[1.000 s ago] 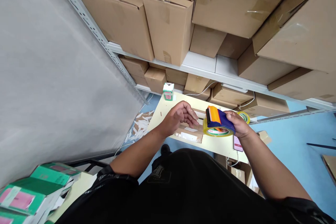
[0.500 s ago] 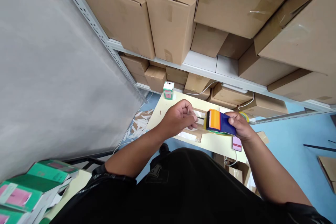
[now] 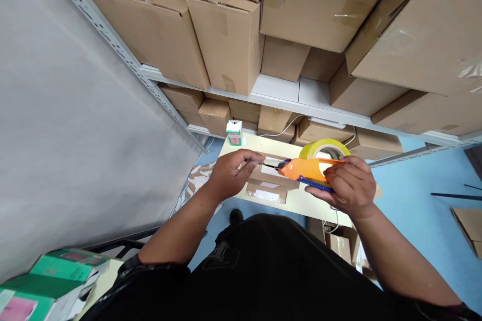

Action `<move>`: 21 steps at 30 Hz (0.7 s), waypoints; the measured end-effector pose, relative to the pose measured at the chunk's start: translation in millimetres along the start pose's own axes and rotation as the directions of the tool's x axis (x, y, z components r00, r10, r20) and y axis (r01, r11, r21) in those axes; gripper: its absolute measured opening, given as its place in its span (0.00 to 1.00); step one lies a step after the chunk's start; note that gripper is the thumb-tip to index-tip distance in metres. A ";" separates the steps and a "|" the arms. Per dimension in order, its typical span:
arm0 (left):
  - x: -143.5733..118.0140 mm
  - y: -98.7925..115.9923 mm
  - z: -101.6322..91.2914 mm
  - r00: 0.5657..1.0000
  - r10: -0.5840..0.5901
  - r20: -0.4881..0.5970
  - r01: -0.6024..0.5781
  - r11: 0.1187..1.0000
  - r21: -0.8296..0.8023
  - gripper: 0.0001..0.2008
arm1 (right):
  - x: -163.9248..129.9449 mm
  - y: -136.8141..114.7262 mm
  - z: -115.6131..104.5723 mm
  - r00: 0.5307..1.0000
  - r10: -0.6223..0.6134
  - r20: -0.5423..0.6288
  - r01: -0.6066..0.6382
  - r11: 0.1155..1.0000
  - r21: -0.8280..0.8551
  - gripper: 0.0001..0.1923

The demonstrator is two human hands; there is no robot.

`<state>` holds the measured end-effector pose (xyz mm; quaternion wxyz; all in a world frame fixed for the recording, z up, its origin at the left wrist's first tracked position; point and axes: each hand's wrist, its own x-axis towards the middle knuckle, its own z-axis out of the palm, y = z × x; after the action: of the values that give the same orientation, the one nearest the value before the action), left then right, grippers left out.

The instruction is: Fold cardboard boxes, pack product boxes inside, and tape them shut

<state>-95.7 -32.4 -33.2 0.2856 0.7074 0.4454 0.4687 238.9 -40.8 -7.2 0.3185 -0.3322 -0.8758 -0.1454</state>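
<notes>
The right hand [image 3: 348,185] grips the tape gun [image 3: 307,169] with its roll [image 3: 324,149] tipped up, nose toward the left hand [image 3: 229,173], whose fingers pinch the tape end [image 3: 268,165] to draw it taut above the flat carton [image 3: 269,185].
</notes>
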 end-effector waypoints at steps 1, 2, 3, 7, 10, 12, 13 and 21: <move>-0.7 0.2 0.3 0.999 0.047 -0.016 -0.047 0.999 -0.002 0.07 | -2.7 -0.9 -3.1 0.999 -0.036 -0.017 0.035 0.999 -0.037 0.19; -0.9 1.1 0.5 0.995 0.093 -0.029 -0.093 0.996 -0.010 0.06 | -5.4 -1.5 -6.0 0.998 -0.058 -0.025 0.057 0.996 -0.065 0.18; -0.9 2.6 0.6 0.990 0.139 -0.038 -0.140 0.990 -0.019 0.05 | -7.7 -1.8 -8.7 0.997 -0.073 -0.031 0.070 0.994 -0.085 0.17; 2.1 15.2 -2.4 0.942 0.332 -0.051 -0.333 0.943 0.002 0.02 | -11.9 -3.1 -17.7 0.992 -0.103 -0.075 0.094 0.989 -0.111 0.14; 5.2 25.1 -6.7 0.888 0.459 -0.040 -0.456 0.887 0.074 0.04 | -12.1 -4.3 -21.5 0.987 -0.109 -0.117 0.098 0.990 -0.098 0.14; 7.0 28.5 -8.6 0.859 0.511 -0.030 -0.506 0.857 0.099 0.06 | -13.0 -4.2 -22.2 0.986 -0.106 -0.129 0.094 0.991 -0.094 0.14; 7.7 29.2 -9.0 0.851 0.525 -0.025 -0.520 0.847 0.107 0.06 | -13.8 -3.7 -22.0 0.986 -0.103 -0.130 0.091 0.992 -0.092 0.14; 7.6 23.1 -5.4 0.838 0.545 0.022 -0.543 0.830 0.129 0.06 | -25.5 0.2 -12.3 0.992 -0.019 -0.127 0.014 0.999 -0.044 0.17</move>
<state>-90.9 -35.8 -9.0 0.0905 0.8181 0.2574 0.5062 259.4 -58.8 -14.5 0.3652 -0.3217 -0.8532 -0.1875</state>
